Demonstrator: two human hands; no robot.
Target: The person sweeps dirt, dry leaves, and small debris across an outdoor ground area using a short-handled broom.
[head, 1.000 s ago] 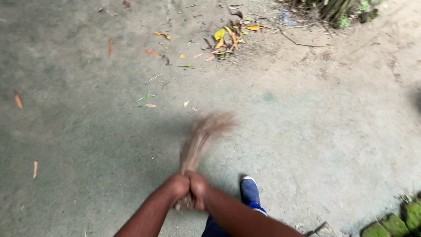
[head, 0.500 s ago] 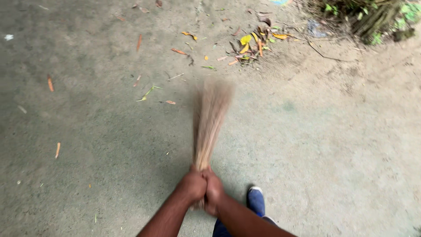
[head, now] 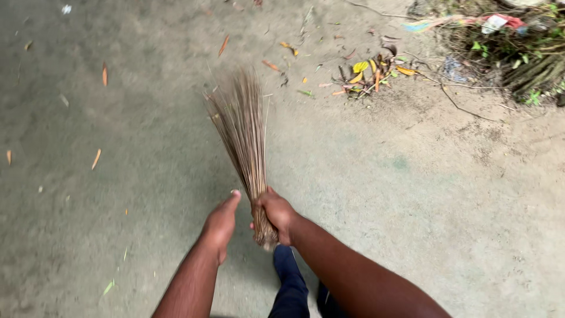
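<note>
Left hand (head: 220, 222) now off broom (head: 244, 138) (beside it), right fingers (head: 266, 213) wrapping base

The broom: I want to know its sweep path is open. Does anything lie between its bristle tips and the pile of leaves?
Nothing bulky: between the broom and the pile of leaves lie only scattered leaves on bare ground.

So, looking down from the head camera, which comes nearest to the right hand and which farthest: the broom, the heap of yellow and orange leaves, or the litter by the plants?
1. The broom: gripped in the right hand itself, bristles fanning up and to the left.
2. The leaf heap: on the ground ahead, slightly right.
3. The coloured litter: farthest, top right corner among the plants.
</note>
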